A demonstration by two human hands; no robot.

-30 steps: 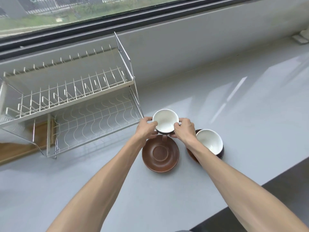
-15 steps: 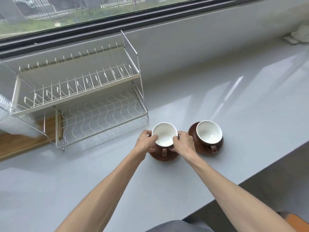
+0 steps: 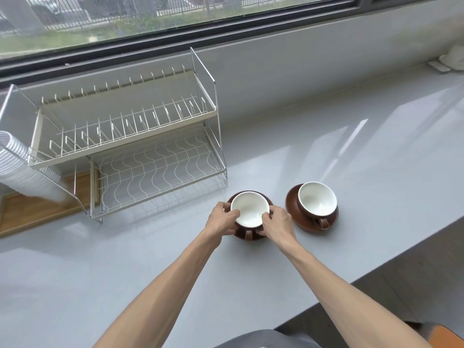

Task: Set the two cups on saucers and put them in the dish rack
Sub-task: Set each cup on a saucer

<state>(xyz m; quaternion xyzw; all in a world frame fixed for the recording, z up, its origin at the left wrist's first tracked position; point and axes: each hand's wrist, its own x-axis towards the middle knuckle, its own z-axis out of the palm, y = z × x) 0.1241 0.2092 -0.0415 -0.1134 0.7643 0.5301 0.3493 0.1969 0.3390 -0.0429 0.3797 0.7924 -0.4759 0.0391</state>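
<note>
A brown cup with a white inside (image 3: 249, 209) sits on a brown saucer (image 3: 268, 198) on the grey counter. My left hand (image 3: 221, 221) grips the cup's left side and my right hand (image 3: 277, 223) grips its right side; the cup's handle points toward me between them. To the right, a second cup (image 3: 317, 198) stands on its own saucer (image 3: 291, 200), untouched. The two-tier wire dish rack (image 3: 160, 169) stands empty to the upper left of the cups.
A stack of white cups (image 3: 22, 172) lies tilted at the far left over a wooden tray (image 3: 37, 209). A window ledge runs behind the rack. The counter's front edge runs diagonally at the right, with an orange seat (image 3: 447, 335) below.
Both hands lowered the near cup onto the brown saucer that lay bare in front of it. The view has pulled back and shifted, showing more of the rack.
</note>
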